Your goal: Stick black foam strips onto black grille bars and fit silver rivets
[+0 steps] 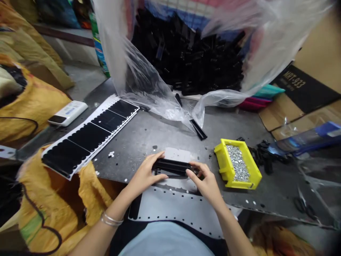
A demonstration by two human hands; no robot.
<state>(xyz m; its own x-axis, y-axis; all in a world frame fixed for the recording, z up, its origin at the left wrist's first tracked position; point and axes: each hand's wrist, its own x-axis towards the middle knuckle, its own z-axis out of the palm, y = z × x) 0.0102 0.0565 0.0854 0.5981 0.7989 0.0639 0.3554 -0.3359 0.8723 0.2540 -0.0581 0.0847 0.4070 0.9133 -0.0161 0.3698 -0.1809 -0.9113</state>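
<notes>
Elongated black part (173, 167) at near edge of bench (157, 129), ends within finger grip of left hand (145, 171) and right hand (207, 181).

Bare forearms (231, 222), thin silver bangles (111, 221) on the left one, pale blue top (167, 241), black lower garment (119, 236)

“MRT-933” marked a cardboard box (281, 111).
The pale code (293, 79) stood on its black panel (313, 89); smaller print beneath was illegible.
</notes>
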